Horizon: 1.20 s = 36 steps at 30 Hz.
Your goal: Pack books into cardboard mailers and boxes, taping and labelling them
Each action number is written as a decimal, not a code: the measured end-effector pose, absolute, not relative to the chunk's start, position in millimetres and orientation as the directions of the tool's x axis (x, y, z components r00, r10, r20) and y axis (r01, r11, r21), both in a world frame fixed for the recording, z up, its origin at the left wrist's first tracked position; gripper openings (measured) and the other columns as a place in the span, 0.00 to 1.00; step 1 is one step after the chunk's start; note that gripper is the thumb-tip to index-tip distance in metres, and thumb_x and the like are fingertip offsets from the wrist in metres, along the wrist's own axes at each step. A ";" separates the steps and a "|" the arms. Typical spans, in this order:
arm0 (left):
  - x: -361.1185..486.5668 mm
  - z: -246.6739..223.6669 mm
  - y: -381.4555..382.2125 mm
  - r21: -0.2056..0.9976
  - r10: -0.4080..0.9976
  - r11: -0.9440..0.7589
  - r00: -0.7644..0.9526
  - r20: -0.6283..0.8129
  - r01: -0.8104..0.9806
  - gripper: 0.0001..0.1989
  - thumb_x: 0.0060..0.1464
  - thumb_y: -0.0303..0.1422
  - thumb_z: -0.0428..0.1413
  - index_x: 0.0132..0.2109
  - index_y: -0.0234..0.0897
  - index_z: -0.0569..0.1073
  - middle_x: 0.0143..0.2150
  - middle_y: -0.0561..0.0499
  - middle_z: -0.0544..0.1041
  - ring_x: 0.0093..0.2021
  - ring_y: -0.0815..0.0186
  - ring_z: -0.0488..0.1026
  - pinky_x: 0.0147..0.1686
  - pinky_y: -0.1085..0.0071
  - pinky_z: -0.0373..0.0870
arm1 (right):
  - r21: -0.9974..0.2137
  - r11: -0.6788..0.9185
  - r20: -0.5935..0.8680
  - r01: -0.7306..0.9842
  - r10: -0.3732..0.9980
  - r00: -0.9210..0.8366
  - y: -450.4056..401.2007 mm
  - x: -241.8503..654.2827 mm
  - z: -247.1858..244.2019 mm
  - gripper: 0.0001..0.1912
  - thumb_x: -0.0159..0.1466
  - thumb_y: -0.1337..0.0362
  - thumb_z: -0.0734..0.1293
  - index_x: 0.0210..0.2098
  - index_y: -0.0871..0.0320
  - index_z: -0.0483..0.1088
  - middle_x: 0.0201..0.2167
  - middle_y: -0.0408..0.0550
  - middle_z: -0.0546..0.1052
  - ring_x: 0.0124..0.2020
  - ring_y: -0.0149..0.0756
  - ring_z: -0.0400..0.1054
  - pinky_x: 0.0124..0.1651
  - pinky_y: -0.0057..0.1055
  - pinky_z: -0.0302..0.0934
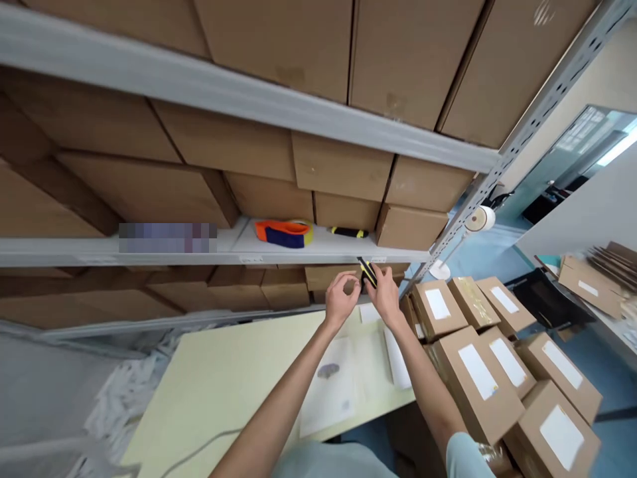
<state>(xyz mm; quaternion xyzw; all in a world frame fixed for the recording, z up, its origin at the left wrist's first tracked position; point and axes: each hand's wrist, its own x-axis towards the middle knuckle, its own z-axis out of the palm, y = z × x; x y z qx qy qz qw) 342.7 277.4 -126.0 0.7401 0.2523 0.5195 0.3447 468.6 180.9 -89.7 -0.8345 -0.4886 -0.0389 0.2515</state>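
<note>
Both hands are raised above the far edge of the pale table, just in front of the lower shelf. My right hand (pixel 384 292) is closed around a black and yellow utility knife (pixel 368 272), whose tip points up and left. Close beside it, my left hand (pixel 342 295) has its thumb and forefinger curled toward each other in a ring; whether anything small sits between them is unclear. On the shelf lie an orange and dark blue strap roll (pixel 284 234) and a second black and yellow knife (pixel 349 232).
Cardboard boxes (pixel 343 172) fill the metal shelves (pixel 298 255). On the table (pixel 223 372) are a plastic sheet (pixel 331 392), a white roll (pixel 397 358) and a cable. Labelled cartons (pixel 478 372) are stacked at the right, with a white fan (pixel 480 219) behind.
</note>
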 end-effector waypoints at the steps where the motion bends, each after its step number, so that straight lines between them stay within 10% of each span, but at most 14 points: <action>1: 345.0 -107.1 287.2 0.758 0.723 -0.652 0.307 0.619 0.008 0.05 0.66 0.31 0.59 0.41 0.43 0.80 0.52 0.45 0.86 0.54 0.55 0.84 0.59 0.58 0.79 | -0.347 -0.381 0.325 0.857 0.808 0.491 205.0 475.6 -68.7 0.27 0.80 0.60 0.64 0.76 0.55 0.64 0.62 0.61 0.76 0.54 0.48 0.80 0.51 0.36 0.74; 11: 302.7 -54.9 330.0 0.737 0.728 -0.670 0.270 0.630 0.087 0.07 0.66 0.33 0.58 0.42 0.43 0.81 0.52 0.45 0.87 0.56 0.54 0.84 0.64 0.57 0.77 | -0.060 -0.228 0.061 0.972 0.971 0.231 320.7 492.0 -9.5 0.22 0.77 0.66 0.68 0.68 0.52 0.78 0.64 0.60 0.79 0.65 0.50 0.73 0.68 0.43 0.64; 18: 219.2 -159.4 308.6 0.862 0.961 -0.233 0.241 0.134 0.451 0.09 0.64 0.33 0.56 0.42 0.42 0.82 0.52 0.42 0.87 0.56 0.50 0.84 0.63 0.56 0.77 | -0.056 -0.234 0.105 0.971 0.965 0.239 317.0 499.3 -27.2 0.25 0.80 0.69 0.60 0.71 0.56 0.76 0.72 0.64 0.72 0.71 0.55 0.64 0.73 0.49 0.60; 23: 169.4 -268.3 239.3 0.712 0.926 0.133 0.171 -0.338 0.689 0.10 0.60 0.32 0.58 0.47 0.39 0.81 0.53 0.33 0.87 0.55 0.42 0.85 0.60 0.51 0.78 | -0.359 -0.105 0.291 0.927 0.931 0.219 247.6 466.5 -118.6 0.25 0.82 0.64 0.57 0.73 0.59 0.72 0.68 0.63 0.74 0.67 0.52 0.70 0.72 0.46 0.64; 29: 153.3 -364.2 177.1 0.473 0.742 0.271 0.131 -0.658 0.838 0.10 0.57 0.37 0.63 0.44 0.37 0.79 0.47 0.29 0.86 0.57 0.37 0.83 0.55 0.51 0.77 | -0.306 -0.392 -0.589 0.867 0.794 0.151 76.0 348.5 -263.8 0.24 0.79 0.61 0.67 0.71 0.61 0.73 0.69 0.66 0.75 0.63 0.53 0.77 0.66 0.44 0.72; 36: 160.3 -381.2 167.5 0.559 0.692 0.314 0.218 -0.688 0.767 0.10 0.57 0.43 0.63 0.35 0.42 0.74 0.35 0.43 0.81 0.46 0.47 0.82 0.41 0.61 0.74 | -0.286 -0.528 -0.618 0.800 0.739 0.267 22.7 310.8 -308.7 0.24 0.79 0.58 0.67 0.71 0.59 0.72 0.84 0.64 0.56 0.79 0.56 0.61 0.77 0.47 0.63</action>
